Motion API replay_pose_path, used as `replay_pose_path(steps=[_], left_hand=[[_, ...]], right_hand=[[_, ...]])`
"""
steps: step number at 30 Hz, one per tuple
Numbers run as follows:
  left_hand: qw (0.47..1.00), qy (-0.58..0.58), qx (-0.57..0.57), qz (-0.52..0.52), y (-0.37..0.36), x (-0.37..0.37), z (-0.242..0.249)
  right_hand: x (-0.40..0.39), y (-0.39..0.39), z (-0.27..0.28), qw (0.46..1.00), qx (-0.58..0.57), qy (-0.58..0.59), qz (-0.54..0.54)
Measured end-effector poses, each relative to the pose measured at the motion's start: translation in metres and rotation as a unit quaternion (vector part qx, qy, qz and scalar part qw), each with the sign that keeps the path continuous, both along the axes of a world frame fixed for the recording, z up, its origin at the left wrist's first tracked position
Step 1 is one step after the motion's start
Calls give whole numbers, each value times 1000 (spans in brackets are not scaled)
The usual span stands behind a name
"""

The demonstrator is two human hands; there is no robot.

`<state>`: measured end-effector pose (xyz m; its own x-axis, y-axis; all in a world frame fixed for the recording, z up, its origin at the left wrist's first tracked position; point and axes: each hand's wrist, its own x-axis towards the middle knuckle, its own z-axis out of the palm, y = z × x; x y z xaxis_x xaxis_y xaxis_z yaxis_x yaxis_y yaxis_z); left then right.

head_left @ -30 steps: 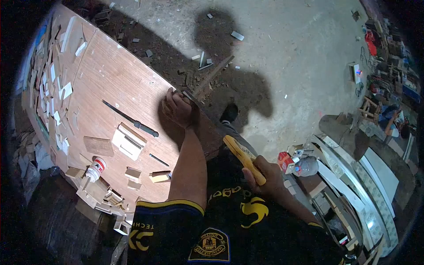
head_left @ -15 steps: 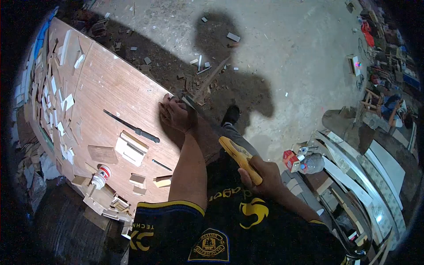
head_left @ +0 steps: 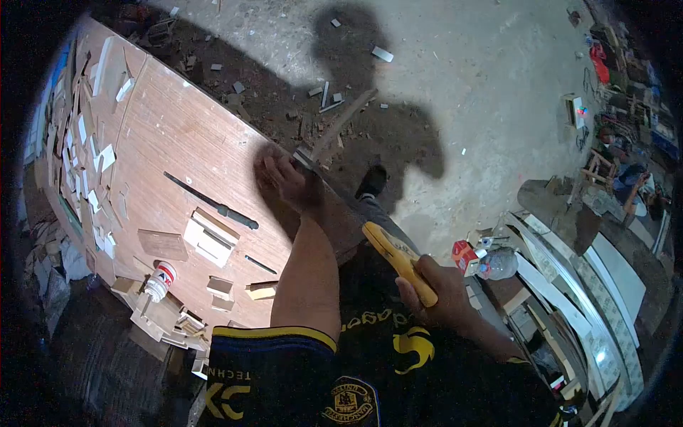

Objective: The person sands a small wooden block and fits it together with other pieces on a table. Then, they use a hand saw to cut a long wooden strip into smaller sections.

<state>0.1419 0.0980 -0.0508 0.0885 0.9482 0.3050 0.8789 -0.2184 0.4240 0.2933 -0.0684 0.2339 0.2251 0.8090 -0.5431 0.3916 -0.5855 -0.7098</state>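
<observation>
My right hand (head_left: 442, 288) is wrapped around the yellow handle of a handsaw (head_left: 397, 257). Its blade slants up and left toward the table's edge, where shadow makes it hard to make out. At that edge my left hand (head_left: 290, 183) grips a small strip (head_left: 304, 157) with a pale end that juts past the tabletop (head_left: 178, 121). Shadow partly hides the fingers. On the table, left of my forearm, lie a long dark tool (head_left: 211, 201), a white grooved block (head_left: 211, 238) and a thin dark rod (head_left: 260, 265).
A white and red bottle (head_left: 161, 280) stands near the table's lower edge. Scraps (head_left: 89, 171) cover its far left. Offcuts (head_left: 331, 96) litter the floor. To the right are a red box (head_left: 464, 256), a clear plastic jug (head_left: 500, 264) and long panels (head_left: 562, 302).
My right hand and the saw have shifted slightly down and right, away from the table's edge. My left hand stays at the edge with the strip.
</observation>
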Motion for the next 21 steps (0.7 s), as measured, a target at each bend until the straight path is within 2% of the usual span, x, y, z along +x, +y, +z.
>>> replay_pose_path(steps=[1, 2, 3, 4, 5, 6, 7, 9, 10, 12, 13, 15, 18, 21], left_hand=[[1000, 2, -5, 1, 3, 3, 17], [981, -9, -186, 54, 15, 11, 47], [927, -21, -359, 105, 21, 16, 63], [927, -22, -359, 104, 16, 13, 49], [984, 9, -178, 31, 7, 3, 22], [998, 41, 10, -43, 0, -5, 3], [998, 41, 8, -43, -3, -6, -5], [995, -64, -71, 0, -7, -2, -9], [995, -65, -72, 3, -10, -3, -9], [998, 17, -65, -13, -5, -4, -5], [997, 19, -67, -13, -3, -3, 0], [995, 85, -19, -40, -3, 0, 13], [990, 114, -5, -79, 2, -13, 0], [991, 109, 32, -66, 5, -7, 17]], right_hand=[[2, 8, 4, 1000, -15, 7, -5], [4, 13, 8, 999, -28, 11, -11], [6, 12, 11, 999, -30, 10, -11], [7, 10, 13, 1000, -13, -3, 9], [7, 10, 14, 999, 5, -15, 28], [7, 12, 14, 999, 5, -13, 28], [7, 15, 13, 1000, 6, -9, 21], [6, 19, 9, 1000, 6, -6, 19], [1, 20, 2, 1000, -12, -6, 27], [2, 27, 0, 999, -22, -6, 38], [6, 28, 10, 999, -10, -6, 36], [6, 28, 13, 999, -5, -6, 34], [4, 28, -1, 998, -50, 3, 27], [-2, 32, -9, 998, -40, -6, 50]])
